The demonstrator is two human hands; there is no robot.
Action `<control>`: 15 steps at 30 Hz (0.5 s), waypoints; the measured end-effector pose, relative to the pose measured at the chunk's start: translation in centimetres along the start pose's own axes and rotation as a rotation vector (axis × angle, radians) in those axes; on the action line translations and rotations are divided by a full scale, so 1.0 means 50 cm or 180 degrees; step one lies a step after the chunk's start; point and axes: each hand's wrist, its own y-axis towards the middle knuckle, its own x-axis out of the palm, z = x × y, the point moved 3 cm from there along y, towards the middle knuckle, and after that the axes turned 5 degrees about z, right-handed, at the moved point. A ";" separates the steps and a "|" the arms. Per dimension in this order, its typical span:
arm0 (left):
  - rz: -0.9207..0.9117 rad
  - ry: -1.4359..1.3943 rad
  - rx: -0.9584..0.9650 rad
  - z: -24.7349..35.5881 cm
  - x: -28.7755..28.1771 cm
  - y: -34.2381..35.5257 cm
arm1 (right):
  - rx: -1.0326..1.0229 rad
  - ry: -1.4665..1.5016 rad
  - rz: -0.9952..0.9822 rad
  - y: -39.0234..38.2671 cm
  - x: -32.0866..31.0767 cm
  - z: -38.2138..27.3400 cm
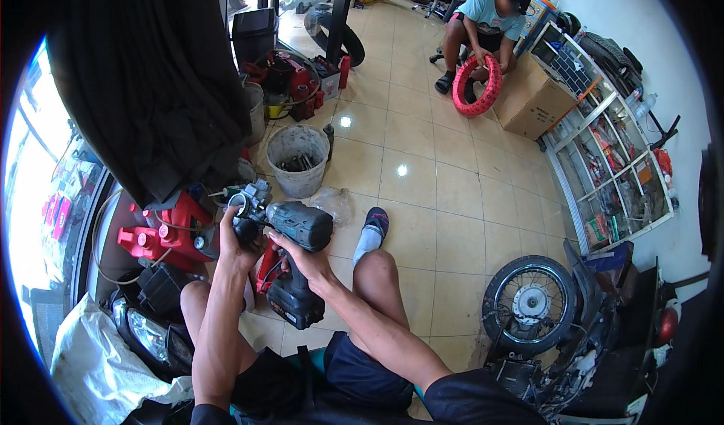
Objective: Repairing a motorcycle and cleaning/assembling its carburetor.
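In front of my knees my left hand (238, 250) is wrapped round a small metal carburetor (258, 193) with a round opening and a black part below it. My right hand (303, 260) grips the handle of a cordless drill (305, 227), dark with a teal tint. Its battery (296, 303) hangs below my hand. The drill's nose points left and meets the carburetor; whether a bit sits in a screw is too small to tell. Just beyond stands a dirty white bucket (299, 181) with dark metal parts inside.
Red jerrycans (167, 235) and a headlight (148, 334) lie at my left, under a hanging black cloth (151, 78). A wheel (531, 304) and motorcycle parts are at right. Farther off, a seated person (494, 21) holds a red tyre (477, 85) near a cardboard box (537, 101).
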 end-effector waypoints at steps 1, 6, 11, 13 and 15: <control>-0.0071 -0.0022 -0.0073 -0.002 0.004 -0.001 | -0.0128 0.0034 -0.0078 0.000 0.000 -0.003; 0.0245 -0.0065 0.0011 0.001 0.005 -0.008 | -0.0004 -0.0175 -0.0055 -0.004 -0.006 -0.009; 0.0174 0.0008 0.0038 0.004 0.010 -0.010 | -0.0100 -0.0208 -0.0152 -0.007 -0.005 -0.017; 0.0207 0.0072 -0.0066 0.000 0.013 -0.014 | -0.0067 -0.0203 -0.0153 -0.006 -0.005 -0.015; 0.0192 -0.0037 0.0010 -0.002 0.022 -0.016 | 0.0056 -0.0241 -0.0110 -0.004 -0.005 -0.009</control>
